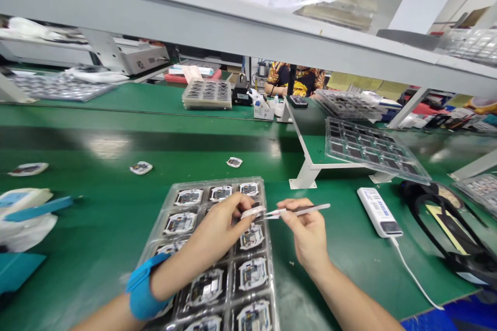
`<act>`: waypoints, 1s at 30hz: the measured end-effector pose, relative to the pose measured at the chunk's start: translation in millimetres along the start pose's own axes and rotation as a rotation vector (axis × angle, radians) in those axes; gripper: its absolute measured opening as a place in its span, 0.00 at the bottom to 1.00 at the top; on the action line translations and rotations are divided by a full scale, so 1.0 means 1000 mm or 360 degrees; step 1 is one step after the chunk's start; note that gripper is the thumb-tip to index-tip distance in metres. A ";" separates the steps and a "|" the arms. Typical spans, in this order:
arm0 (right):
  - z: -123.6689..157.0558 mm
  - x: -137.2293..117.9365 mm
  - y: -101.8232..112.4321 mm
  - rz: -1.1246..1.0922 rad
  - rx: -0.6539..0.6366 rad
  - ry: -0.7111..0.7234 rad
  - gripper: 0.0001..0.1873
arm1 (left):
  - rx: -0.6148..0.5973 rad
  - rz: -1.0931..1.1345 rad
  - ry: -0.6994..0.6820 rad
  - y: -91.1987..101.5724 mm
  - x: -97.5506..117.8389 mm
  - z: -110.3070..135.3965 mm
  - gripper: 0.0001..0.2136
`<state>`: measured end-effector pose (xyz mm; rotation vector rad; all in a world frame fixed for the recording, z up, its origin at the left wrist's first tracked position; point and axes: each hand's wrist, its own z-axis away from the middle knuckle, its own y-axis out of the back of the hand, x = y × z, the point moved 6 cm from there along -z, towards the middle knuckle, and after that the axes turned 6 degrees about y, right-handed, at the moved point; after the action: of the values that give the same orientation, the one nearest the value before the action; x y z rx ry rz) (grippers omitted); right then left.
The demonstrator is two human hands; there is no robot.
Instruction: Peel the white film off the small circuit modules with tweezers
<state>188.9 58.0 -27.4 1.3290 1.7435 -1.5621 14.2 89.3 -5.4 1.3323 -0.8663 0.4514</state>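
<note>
My left hand, with a blue band on its wrist, is closed around a small white watch-like housing, held above the tray. In my right hand is a pair of tweezers, pinched between thumb and fingers. The tweezers' tips point left and reach the edge of the housing; whether they grip any part is too small to tell. Below both lies a clear plastic tray with black compartments, several holding white-framed housings with circuit boards.
Three loose housings, one a white piece, lie behind the tray. A white stand carries another clear tray. To the right are a white corded device and a black hoop-shaped object. A shelf beam crosses overhead. A person sits beyond.
</note>
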 end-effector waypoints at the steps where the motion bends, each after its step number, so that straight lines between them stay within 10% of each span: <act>1: 0.001 -0.001 -0.001 -0.0016 -0.0004 -0.0011 0.10 | -0.0088 0.0273 0.0101 -0.003 0.001 0.004 0.07; 7: 0.009 -0.005 -0.006 0.0077 -0.0082 0.0040 0.08 | -0.0384 0.1036 0.0662 -0.021 0.011 0.030 0.23; 22: 0.012 0.007 -0.009 0.0165 -0.0133 -0.0074 0.10 | -0.0323 0.1363 0.0826 -0.028 0.004 0.039 0.14; 30: 0.018 -0.035 -0.027 0.0647 -0.0636 0.0785 0.07 | -0.0287 0.1289 0.0842 -0.024 0.003 0.039 0.10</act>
<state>176.2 31.3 10.3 1.8013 1.7750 -0.6565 22.4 46.0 -19.1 0.5931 -0.9374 1.2579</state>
